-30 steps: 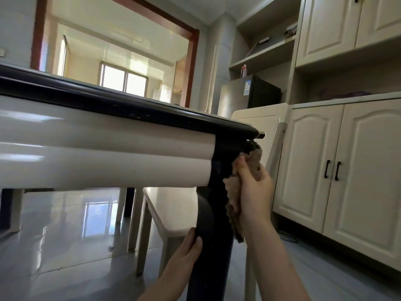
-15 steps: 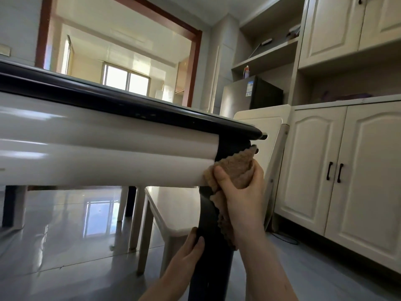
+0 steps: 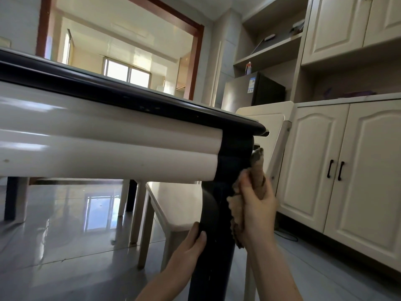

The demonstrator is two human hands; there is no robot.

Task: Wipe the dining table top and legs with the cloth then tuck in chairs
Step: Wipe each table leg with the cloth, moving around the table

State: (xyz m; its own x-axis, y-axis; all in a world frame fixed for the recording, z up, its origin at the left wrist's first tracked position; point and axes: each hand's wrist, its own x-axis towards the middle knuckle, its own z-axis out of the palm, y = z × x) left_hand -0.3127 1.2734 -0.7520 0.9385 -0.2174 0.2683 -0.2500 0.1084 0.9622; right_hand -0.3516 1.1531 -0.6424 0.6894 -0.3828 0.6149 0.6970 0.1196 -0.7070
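Hands: your right hand [image 3: 257,205] clutches the brown cloth [image 3: 257,168] and presses it to the right side of the dark desk leg [image 3: 219,213], just under the corner. Your left hand [image 3: 188,246] wraps thumb and fingers round the same leg lower down, as if to brace.

Desk: the desk [image 3: 108,135] fills the left of the view, a dark rim over a glossy cream apron. You look up from below the rim, so the top cannot be checked. You appear to be in the leg stage, working this corner leg near its top; its lower stretch and the far legs [image 3: 13,198] probably remain, then the chairs.

Cupboards: the cream cupboards [image 3: 314,170] on the right have every door closed, so their contents are hidden.

Shelves: the open shelves [image 3: 271,48] above hold a few flat items, too small to name.

Fridge: a dark fridge [image 3: 269,90] stands shut beneath the shelves.

Chair: a cream chair [image 3: 180,205] stands just beyond the leg, its seat reaching under the desk. Whether it is fully tucked, you cannot tell.

Bottle: a small bottle [image 3: 248,68] stands on the fridge.
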